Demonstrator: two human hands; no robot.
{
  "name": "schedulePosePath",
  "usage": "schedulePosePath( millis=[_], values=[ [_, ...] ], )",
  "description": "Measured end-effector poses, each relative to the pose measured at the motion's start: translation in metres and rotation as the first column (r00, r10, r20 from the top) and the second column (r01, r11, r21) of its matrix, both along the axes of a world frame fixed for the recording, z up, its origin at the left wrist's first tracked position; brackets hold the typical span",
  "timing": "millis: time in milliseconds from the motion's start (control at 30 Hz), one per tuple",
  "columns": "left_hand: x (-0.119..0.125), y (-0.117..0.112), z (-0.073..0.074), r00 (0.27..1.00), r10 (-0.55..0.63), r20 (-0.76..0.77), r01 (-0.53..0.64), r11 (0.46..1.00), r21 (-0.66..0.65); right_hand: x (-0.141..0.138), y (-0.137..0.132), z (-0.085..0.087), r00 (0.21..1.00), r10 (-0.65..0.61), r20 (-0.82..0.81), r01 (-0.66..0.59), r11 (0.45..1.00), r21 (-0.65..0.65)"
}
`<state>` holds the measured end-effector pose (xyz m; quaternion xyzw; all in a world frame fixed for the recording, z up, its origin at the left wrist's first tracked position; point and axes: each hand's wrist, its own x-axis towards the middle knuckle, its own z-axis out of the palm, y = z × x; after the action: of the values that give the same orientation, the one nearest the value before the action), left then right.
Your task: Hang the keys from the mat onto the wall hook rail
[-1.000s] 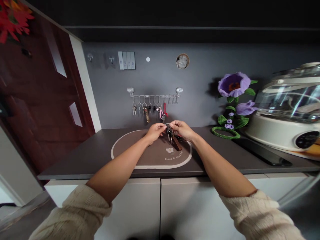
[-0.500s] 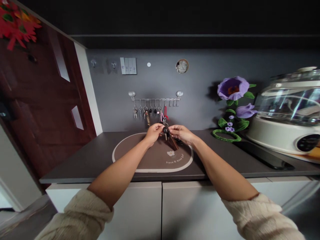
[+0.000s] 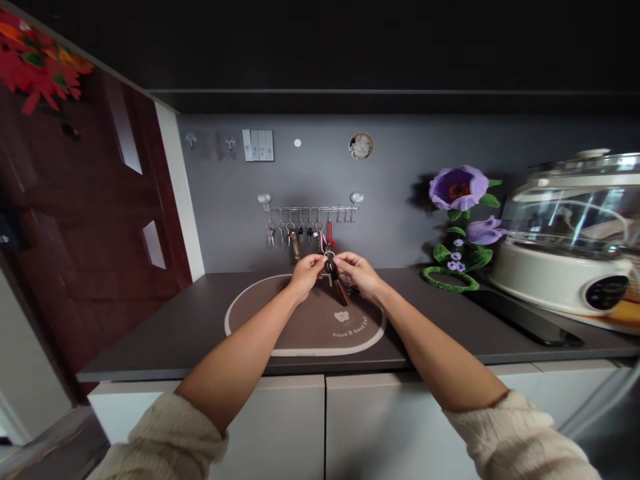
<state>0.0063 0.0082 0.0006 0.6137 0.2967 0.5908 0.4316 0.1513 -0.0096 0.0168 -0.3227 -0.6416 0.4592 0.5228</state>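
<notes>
My left hand (image 3: 305,273) and my right hand (image 3: 356,273) meet above the back of a brown oval mat (image 3: 260,320), both pinched on a bunch of keys (image 3: 332,272) with a metal ring on top and a brown leather fob (image 3: 342,291) hanging below. The bunch is lifted off the mat, just under a silver hook rail (image 3: 311,209) on the grey wall. Several other key sets (image 3: 299,233) hang from that rail, one with a red strap.
The dark countertop (image 3: 165,327) runs over white cabinet doors (image 3: 280,420). A purple crocheted flower (image 3: 459,220) stands at the right, then a white appliance with a clear lid (image 3: 570,233). A dark red door (image 3: 85,220) is at the left. Light switches (image 3: 258,145) sit above the rail.
Both hands have carried the key bunch up and back toward the hook rail; the fob has lifted off the mat. The camera view has tilted slightly.
</notes>
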Motion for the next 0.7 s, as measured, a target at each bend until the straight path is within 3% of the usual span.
schedulePosePath(
  millis=[200,467,700],
  values=[
    [0.001,-0.001,0.001,0.999,-0.014,0.034,0.014,1.0,-0.004,-0.002,-0.001,0.001,0.999,-0.036,0.017,0.035,0.999,0.042],
    [0.001,-0.002,0.001,0.998,-0.019,0.052,0.019,1.0,-0.002,0.0,0.003,0.006,0.996,-0.089,0.0,0.087,0.976,0.199],
    [0.0,0.001,-0.001,0.999,0.014,0.049,-0.013,1.0,-0.016,-0.003,0.008,0.015,0.991,-0.081,-0.11,0.096,0.987,0.131]
  ],
)
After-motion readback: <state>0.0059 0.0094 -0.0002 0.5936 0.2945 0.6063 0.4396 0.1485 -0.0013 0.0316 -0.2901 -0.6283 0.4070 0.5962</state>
